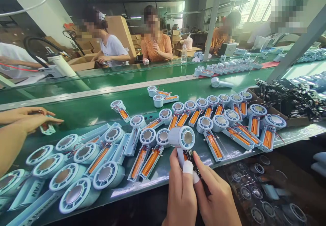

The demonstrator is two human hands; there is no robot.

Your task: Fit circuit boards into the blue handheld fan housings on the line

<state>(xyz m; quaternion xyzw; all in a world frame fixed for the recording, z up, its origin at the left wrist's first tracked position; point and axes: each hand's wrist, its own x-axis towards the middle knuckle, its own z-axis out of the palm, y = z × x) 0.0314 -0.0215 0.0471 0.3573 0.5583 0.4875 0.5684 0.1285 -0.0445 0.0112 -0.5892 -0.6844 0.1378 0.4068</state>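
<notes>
In front of me, my left hand (179,185) is closed round the handle of a pale blue handheld fan (175,137). Its round head, with a silver disc in the middle, points up and faces me. A black circuit board (189,155) sits against the fan's handle. My right hand (214,188) pinches the board from the right, its thumb close to my left thumb. White covers wrap both thumb tips. My fingers hide most of the handle and the board's lower part. Right behind lie open fans (163,136) with orange batteries and thin wires in their handles.
Many similar fans (73,195) crowd the green bench (84,117). Black circuit boards (290,97) are heaped at the right in a cardboard box (296,120). Another person's hands (33,120) hold a fan part at the left. Clear trays of fans (257,192) sit below the edge.
</notes>
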